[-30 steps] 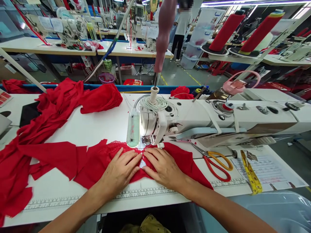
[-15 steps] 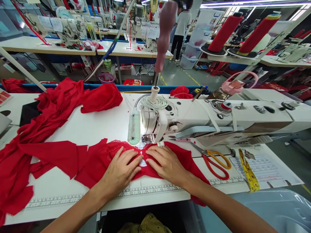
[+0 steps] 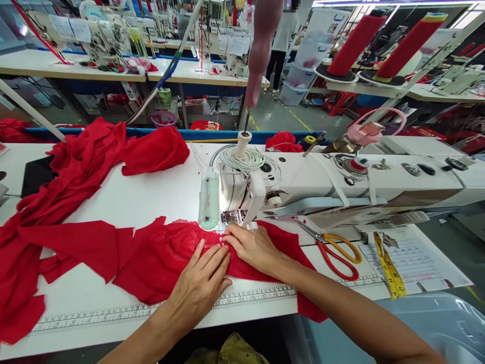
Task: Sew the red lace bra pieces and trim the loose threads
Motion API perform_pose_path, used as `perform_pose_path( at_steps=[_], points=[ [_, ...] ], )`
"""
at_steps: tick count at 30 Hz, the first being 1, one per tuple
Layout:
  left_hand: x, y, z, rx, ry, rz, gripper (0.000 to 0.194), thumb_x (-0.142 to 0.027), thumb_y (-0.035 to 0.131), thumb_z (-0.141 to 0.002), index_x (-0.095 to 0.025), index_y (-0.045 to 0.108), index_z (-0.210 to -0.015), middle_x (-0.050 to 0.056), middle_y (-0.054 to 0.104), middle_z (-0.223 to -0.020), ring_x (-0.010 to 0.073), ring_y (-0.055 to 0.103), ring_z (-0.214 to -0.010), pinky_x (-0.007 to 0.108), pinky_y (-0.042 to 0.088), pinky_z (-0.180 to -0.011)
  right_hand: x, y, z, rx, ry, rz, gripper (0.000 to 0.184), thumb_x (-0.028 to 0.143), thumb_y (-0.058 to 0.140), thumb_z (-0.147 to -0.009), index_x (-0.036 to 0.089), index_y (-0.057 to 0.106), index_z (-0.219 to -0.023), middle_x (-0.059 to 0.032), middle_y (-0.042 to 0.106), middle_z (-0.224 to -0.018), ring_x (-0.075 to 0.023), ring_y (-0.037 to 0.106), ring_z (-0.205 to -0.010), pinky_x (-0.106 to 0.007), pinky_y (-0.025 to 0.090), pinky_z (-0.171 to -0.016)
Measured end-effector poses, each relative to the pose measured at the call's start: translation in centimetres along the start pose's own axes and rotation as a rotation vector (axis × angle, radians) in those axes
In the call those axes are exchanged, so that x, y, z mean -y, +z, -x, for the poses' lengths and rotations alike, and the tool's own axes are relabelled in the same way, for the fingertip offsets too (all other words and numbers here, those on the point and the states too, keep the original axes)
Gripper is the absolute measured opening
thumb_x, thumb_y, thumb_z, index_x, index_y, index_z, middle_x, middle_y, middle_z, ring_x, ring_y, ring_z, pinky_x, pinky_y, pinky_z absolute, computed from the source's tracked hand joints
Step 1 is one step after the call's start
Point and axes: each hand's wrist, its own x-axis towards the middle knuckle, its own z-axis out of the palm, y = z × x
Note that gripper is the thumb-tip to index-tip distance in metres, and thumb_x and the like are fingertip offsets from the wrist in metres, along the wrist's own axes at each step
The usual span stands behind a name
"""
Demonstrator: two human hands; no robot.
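Observation:
Under the presser foot (image 3: 232, 217) of a white sewing machine (image 3: 306, 177) lies red fabric (image 3: 151, 268) with a lace part near the needle. My left hand (image 3: 204, 278) rests flat on the fabric's front edge, fingers stretched out, fingertips just left of my right hand. Close in front of the presser foot, my right hand (image 3: 255, 247) has its fingers drawn together on the fabric; its thumb is hidden. Small white spots show between the fingertips. The fabric runs out to the right below my right wrist and hangs over the table's front edge.
Scissors (image 3: 335, 250) with red and yellow handles lie right of the fabric, beside a yellow tape measure (image 3: 388, 265) on a printed sheet (image 3: 424, 263). More red fabric (image 3: 87, 167) is heaped at left. Red thread cones (image 3: 358, 45) stand behind. A person (image 3: 282, 40) stands farther back.
My left hand has slid toward me and a little right, off the lace. My right hand has drawn its fingers together near the presser foot. The white gap in the fabric is now mostly covered.

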Motion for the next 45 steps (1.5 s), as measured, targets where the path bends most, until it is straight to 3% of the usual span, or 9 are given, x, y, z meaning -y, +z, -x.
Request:
perform_pose_path(
  at_steps=[9, 21, 28, 31, 34, 37, 40, 42, 45],
  points=[
    [0.2, -0.3, 0.0, 0.005, 0.020, 0.077, 0.040, -0.012, 0.048, -0.092, -0.008, 0.060, -0.130, 0.012, 0.068, -0.127, 0.0266, 0.059, -0.125, 0.052, 0.032, -0.120, 0.0, 1.6, -0.5, -0.056, 0.005, 0.155, 0.023, 0.028, 0.040, -0.102, 0.021, 0.062, -0.097, -0.0045, 0.071, -0.082, -0.0202, 0.063, -0.069, -0.030, 0.029, -0.058],
    [0.2, -0.4, 0.1, -0.010, 0.036, 0.092, 0.044, -0.010, 0.048, -0.090, -0.008, 0.057, -0.133, 0.013, 0.068, -0.127, 0.0272, 0.060, -0.122, 0.061, 0.025, -0.121, 0.8, -0.7, -0.9, 0.139, 0.128, -0.056, 0.017, 0.039, 0.055, -0.099, 0.024, 0.062, -0.099, 0.0004, 0.072, -0.088, -0.0178, 0.065, -0.081, -0.027, 0.031, -0.064],
    [-0.1, -0.8, 0.3, 0.023, 0.016, 0.110, 0.046, -0.009, 0.047, -0.091, -0.011, 0.054, -0.137, 0.014, 0.066, -0.130, 0.0281, 0.060, -0.124, 0.064, 0.027, -0.119, 0.3, 0.4, -0.5, 0.012, 0.103, -0.050, 0.020, 0.034, 0.049, -0.101, 0.023, 0.062, -0.110, -0.0033, 0.071, -0.089, -0.0200, 0.066, -0.082, -0.028, 0.040, -0.067],
    [0.0, -1.5, 0.2, 0.051, 0.002, 0.148, 0.041, -0.012, 0.047, -0.094, -0.012, 0.055, -0.134, 0.013, 0.066, -0.130, 0.0284, 0.059, -0.124, 0.064, 0.033, -0.117, -0.2, 0.8, 0.9, -0.141, 0.031, -0.050, 0.025, 0.028, 0.047, -0.101, 0.019, 0.059, -0.121, -0.0070, 0.071, -0.094, -0.0208, 0.066, -0.081, -0.030, 0.046, -0.069],
    [0.7, -1.9, -0.3, 0.036, -0.069, 0.264, 0.034, -0.015, 0.046, -0.098, -0.016, 0.056, -0.130, 0.011, 0.067, -0.126, 0.0225, 0.063, -0.119, 0.052, 0.044, -0.113, -0.1, 1.0, 2.1, -0.310, -0.137, -0.120, 0.026, 0.021, 0.039, -0.102, 0.019, 0.063, -0.113, -0.0088, 0.069, -0.101, -0.0203, 0.065, -0.091, -0.031, 0.051, -0.077],
    [1.8, -1.4, -0.8, -0.030, -0.171, 0.325, 0.024, -0.016, 0.042, -0.100, -0.015, 0.061, -0.115, 0.011, 0.068, -0.119, 0.0188, 0.065, -0.112, 0.039, 0.054, -0.103, 0.1, 1.3, 2.6, -0.305, -0.317, -0.164, 0.021, 0.026, 0.046, -0.101, 0.018, 0.065, -0.104, -0.0083, 0.070, -0.103, -0.0218, 0.062, -0.097, -0.034, 0.052, -0.084],
    [2.8, -0.5, -0.6, 0.035, -0.212, 0.272, 0.018, -0.020, 0.042, -0.100, -0.016, 0.060, -0.101, 0.011, 0.067, -0.122, 0.0232, 0.060, -0.121, 0.051, 0.047, -0.110, 0.0, 1.7, 2.6, -0.287, -0.312, -0.161, 0.023, 0.036, 0.061, -0.095, 0.017, 0.064, -0.107, -0.0093, 0.070, -0.111, -0.0248, 0.062, -0.101, -0.040, 0.051, -0.090],
    [3.2, -0.1, -0.2, 0.090, -0.236, 0.228, 0.017, -0.022, 0.043, -0.100, -0.018, 0.058, -0.103, 0.011, 0.064, -0.130, 0.0259, 0.055, -0.129, 0.060, 0.038, -0.115, -0.2, 1.8, 2.7, -0.272, -0.266, -0.153, 0.029, 0.039, 0.065, -0.092, 0.018, 0.063, -0.111, -0.0095, 0.070, -0.116, -0.0262, 0.062, -0.104, -0.043, 0.049, -0.093],
    [3.4, 0.0, 0.5, 0.129, -0.256, 0.198, 0.020, -0.027, 0.043, -0.101, -0.018, 0.057, -0.112, 0.012, 0.061, -0.137, 0.0262, 0.051, -0.134, 0.061, 0.036, -0.115, -0.4, 1.9, 3.0, -0.230, -0.206, -0.124, 0.037, 0.042, 0.066, -0.091, 0.018, 0.062, -0.119, -0.0105, 0.067, -0.125, -0.0282, 0.061, -0.109, -0.046, 0.048, -0.095]
  ],
)
